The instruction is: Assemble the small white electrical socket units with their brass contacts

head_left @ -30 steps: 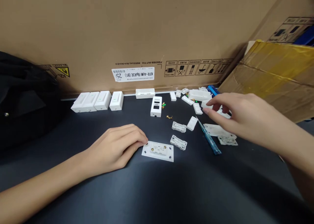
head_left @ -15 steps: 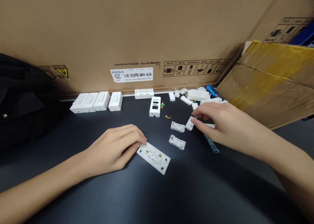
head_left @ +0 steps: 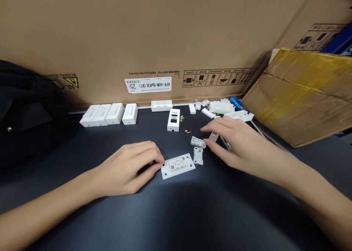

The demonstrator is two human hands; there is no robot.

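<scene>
resting on the black bench just right of the left hand [head_left: 129, 166], a white socket faceplate [head_left: 178, 166] lies long axis sideways, fingertips pressed to its left end, pinch unclear, while the loosely spread right hand [head_left: 231, 143] sits nearer a small white plastic frame [head_left: 198, 142].

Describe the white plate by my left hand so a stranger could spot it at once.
On the dark tabletop, below the barcode label, your left hand touches a flat white plate. Unlike its neighbours, it carries two brass screws.
</scene>
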